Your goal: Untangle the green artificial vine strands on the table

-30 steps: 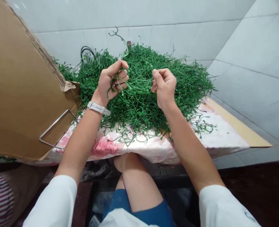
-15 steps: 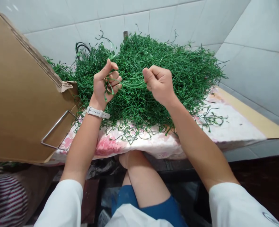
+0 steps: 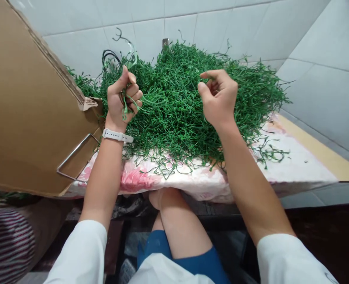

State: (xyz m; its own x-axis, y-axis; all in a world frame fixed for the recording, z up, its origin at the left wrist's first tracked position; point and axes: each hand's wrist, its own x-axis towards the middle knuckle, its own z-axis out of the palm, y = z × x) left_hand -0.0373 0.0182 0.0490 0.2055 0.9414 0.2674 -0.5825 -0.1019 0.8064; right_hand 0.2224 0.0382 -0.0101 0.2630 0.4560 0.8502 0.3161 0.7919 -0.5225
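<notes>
A big heap of thin green plant-like stems [image 3: 180,106] with small knobbed tips lies on a flowered cloth [image 3: 174,179]; whether they are plastic or real I cannot tell. My left hand [image 3: 124,96], with a white wristband [image 3: 117,135], is closed around several green stems. Their ends hang below the palm and stretch right, and a paler stem [image 3: 133,51] sticks up beyond the thumb. Over the right half of the heap is my right hand [image 3: 220,94], thumb and index finger apart, with nothing visible between them.
A large cardboard box [image 3: 35,106] stands on the left, a bent metal rod [image 3: 75,154] beside it. White tiled wall [image 3: 210,23] rises behind the heap. A person in a striped garment [image 3: 10,240] sits at lower left. Bare board [image 3: 319,148] shows at right.
My right hand has moved right, away from the left, and its fist has opened. My left hand has shifted slightly left, still gripping stems. The view has turned a little.
</notes>
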